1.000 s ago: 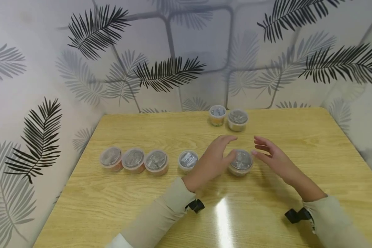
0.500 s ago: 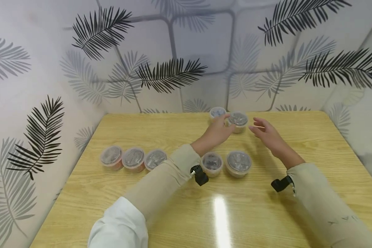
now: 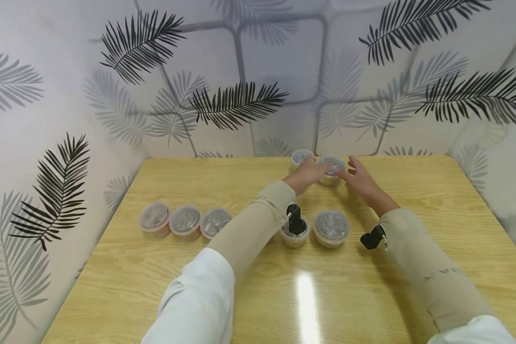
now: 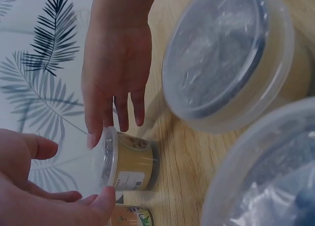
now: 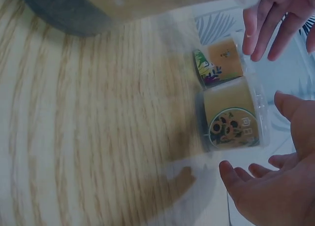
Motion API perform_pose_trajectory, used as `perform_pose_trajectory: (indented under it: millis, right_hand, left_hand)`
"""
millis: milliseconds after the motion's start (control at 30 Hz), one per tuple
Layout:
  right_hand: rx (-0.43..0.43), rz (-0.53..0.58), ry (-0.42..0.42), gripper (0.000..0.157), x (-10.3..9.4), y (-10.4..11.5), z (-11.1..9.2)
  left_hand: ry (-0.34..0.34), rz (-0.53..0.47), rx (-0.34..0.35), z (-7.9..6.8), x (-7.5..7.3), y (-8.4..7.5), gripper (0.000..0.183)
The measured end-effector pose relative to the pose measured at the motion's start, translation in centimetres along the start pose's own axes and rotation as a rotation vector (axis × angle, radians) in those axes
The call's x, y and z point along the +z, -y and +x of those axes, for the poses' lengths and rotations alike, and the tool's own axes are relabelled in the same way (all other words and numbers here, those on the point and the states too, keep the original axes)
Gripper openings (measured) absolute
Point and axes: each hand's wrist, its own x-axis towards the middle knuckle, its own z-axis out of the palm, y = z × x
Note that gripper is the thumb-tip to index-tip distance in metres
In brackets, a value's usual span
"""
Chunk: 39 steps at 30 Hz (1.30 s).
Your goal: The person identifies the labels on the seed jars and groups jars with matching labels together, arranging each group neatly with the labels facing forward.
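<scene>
At the back of the wooden table, a round lidded tub stands between my two hands. My left hand reaches to its left side, fingers extended near a smaller lidded tub that it partly hides. My right hand is at the right side, thumb toward the lid. In the right wrist view, the tub shows a sunflower label, and the right hand's fingers are spread apart from it. The left wrist view has both hands around the tub; whether any finger touches it, I cannot tell.
Nearer on the table stand a large lidded tub and another tub, partly covered by the left wrist camera. At left, three tubs form a row, one being the leftmost tub. A leaf-patterned wall covering rises behind.
Both hands have moved from the near large tub to the back tub and closed in around it. A near tub previously hidden by the left hand now shows beside the large one.
</scene>
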Motion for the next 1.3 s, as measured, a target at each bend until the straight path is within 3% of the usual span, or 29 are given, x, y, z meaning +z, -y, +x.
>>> perform_pose_trajectory:
  millis: [200, 400, 500, 633, 733, 867, 967, 1133, 1300]
  right_hand:
    - [-0.016, 0.024, 0.020, 0.082, 0.8, -0.4, 0.5]
    - [-0.029, 0.097, -0.004, 0.080, 1.2, 0.3, -0.4]
    - [-0.031, 0.102, -0.022, 0.081, 0.9, 0.7, -1.3]
    - [-0.039, 0.080, -0.060, 0.082, 0.0, 0.4, -2.4]
    - [-0.073, 0.099, -0.088, 0.078, -0.8, 0.4, -3.2]
    - [-0.124, 0.133, -0.123, 0.072, -1.4, 1.7, -4.8]
    - [-0.157, 0.154, -0.133, 0.069, -1.5, 3.1, -6.5]
    - [-0.243, 0.223, -0.086, 0.059, -1.5, 5.1, -9.7]
    - [-0.286, 0.252, 0.011, 0.053, -0.7, 6.0, -12.3]
  left_hand:
    - [0.106, 0.025, -0.036, 1.0, 0.3, 0.3, 0.050]
    - [0.046, 0.039, -0.048, 1.0, 0.7, 0.3, 0.046]
    - [0.040, 0.052, -0.019, 0.7, 0.9, 0.3, 0.047]
    - [0.055, 0.021, 0.089, 0.5, 1.2, 0.2, 0.036]
    - [0.011, 0.029, 0.172, -0.1, 1.4, -0.2, 0.032]
    - [-0.064, 0.050, 0.253, -1.8, 1.2, -0.8, 0.040]
    - [-0.069, 0.064, 0.342, -3.3, 0.9, -1.1, 0.044]
    - [-0.057, 0.054, 0.516, -5.8, 0.5, -1.1, 0.051]
    - [-0.011, 0.023, 0.583, -8.2, 0.2, -0.4, 0.057]
